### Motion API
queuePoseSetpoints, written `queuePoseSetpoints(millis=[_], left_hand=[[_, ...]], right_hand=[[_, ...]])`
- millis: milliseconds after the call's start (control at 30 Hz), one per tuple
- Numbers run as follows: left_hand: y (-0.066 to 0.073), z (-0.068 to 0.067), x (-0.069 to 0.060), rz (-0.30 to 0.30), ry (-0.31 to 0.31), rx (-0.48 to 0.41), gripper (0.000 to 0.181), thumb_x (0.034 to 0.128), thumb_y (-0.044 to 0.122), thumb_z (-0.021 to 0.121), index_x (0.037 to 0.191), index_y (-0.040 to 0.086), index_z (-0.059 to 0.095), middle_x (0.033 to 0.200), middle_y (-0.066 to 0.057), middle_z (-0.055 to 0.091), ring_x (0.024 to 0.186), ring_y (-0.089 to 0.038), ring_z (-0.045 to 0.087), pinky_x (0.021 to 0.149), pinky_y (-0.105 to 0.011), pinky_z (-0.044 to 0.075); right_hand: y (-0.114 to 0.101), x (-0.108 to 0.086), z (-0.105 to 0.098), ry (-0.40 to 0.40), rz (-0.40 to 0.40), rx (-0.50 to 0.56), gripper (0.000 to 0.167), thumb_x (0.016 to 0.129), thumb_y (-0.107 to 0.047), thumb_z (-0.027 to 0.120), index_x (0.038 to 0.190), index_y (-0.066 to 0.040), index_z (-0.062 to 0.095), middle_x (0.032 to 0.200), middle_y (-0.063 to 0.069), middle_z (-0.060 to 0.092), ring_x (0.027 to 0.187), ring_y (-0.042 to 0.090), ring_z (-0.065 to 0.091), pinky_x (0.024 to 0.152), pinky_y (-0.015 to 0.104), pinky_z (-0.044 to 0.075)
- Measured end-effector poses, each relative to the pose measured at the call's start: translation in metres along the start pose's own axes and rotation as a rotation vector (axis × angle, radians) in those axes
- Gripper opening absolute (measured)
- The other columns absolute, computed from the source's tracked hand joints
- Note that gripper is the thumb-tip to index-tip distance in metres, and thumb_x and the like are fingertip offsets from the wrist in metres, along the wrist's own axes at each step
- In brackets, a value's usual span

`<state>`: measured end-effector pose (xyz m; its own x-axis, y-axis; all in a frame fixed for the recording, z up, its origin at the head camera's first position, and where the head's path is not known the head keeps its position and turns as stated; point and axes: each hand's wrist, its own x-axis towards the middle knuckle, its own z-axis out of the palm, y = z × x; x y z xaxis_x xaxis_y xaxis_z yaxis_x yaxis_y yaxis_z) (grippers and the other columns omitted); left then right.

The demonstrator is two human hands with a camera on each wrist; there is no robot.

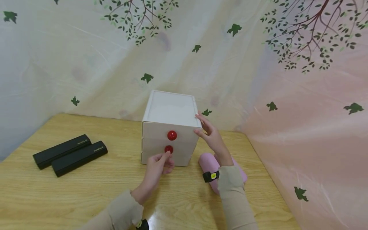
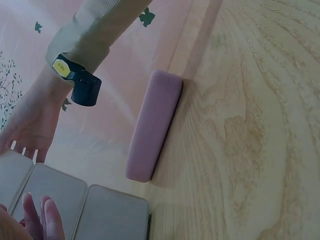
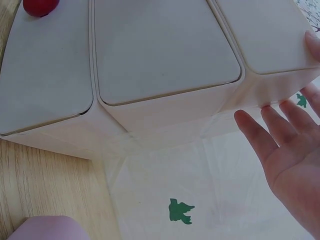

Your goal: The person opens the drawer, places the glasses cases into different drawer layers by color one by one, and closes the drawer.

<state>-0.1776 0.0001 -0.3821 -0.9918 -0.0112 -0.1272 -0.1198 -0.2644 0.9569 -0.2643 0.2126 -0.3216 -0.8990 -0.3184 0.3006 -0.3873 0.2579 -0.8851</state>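
A white three-drawer box [image 1: 173, 107] stands on the table, all its drawers flush. Thumb and fingertips of my left hand [image 1: 155, 167] pinch the middle drawer's red knob [image 1: 168, 149]. Above it, the top drawer's red knob [image 1: 172, 135] is uncovered; the bottom drawer's red knob [image 3: 41, 5] shows in the right wrist view. My right hand [image 1: 214, 140] rests at the box's upper right corner, with the thumb [image 3: 313, 45] on the front and nearly straight fingers [image 3: 282, 125] along the side. In the left wrist view, left fingers [image 2: 42, 220] are before the drawer fronts [image 2: 112, 212].
Two black cases [image 1: 80, 158] lie side by side at the left of the wooden table [image 1: 115, 198]. Pink rounded objects [image 1: 208, 163] lie to the right of the box, partly under my right forearm. A curtain with leaf prints [image 1: 120, 80] hangs behind.
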Motion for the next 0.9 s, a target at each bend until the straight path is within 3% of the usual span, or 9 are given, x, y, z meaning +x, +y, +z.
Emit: queuePoseSetpoints(millis=[467,733,900], left_hand=[[-0.012,0.004,0.009,-0.043,0.027,-0.025,0.043,0.0997,0.031,0.053,0.102,-0.011,0.062,0.068,0.003,0.065,0.062,-0.008,0.063,0.055,-0.02,0.054],[-0.017,0.008,0.018,-0.014,0.056,-0.065,0.046,0.1002,0.034,0.051,0.098,-0.012,0.06,0.065,0.004,0.064,0.059,-0.007,0.061,0.053,-0.02,0.054],[-0.018,0.011,0.02,-0.004,0.078,-0.083,0.047,0.1001,0.035,0.051,0.096,-0.011,0.06,0.064,0.004,0.064,0.057,-0.006,0.061,0.052,-0.019,0.052]], right_hand=[[0.002,-0.001,0.001,-0.006,-0.018,0.001,0.056,0.096,-0.017,0.061,0.148,-0.022,0.04,0.163,-0.009,0.017,0.148,0.024,0.026,0.111,0.053,0.036],[0.0,-0.002,0.002,-0.007,-0.012,0.013,0.057,0.096,-0.009,0.058,0.149,-0.018,0.038,0.164,-0.005,0.014,0.148,0.025,0.025,0.111,0.053,0.036],[-0.002,-0.002,0.002,0.007,0.023,0.013,0.057,0.096,-0.014,0.06,0.149,-0.024,0.04,0.163,-0.011,0.015,0.148,0.021,0.025,0.113,0.052,0.034]])
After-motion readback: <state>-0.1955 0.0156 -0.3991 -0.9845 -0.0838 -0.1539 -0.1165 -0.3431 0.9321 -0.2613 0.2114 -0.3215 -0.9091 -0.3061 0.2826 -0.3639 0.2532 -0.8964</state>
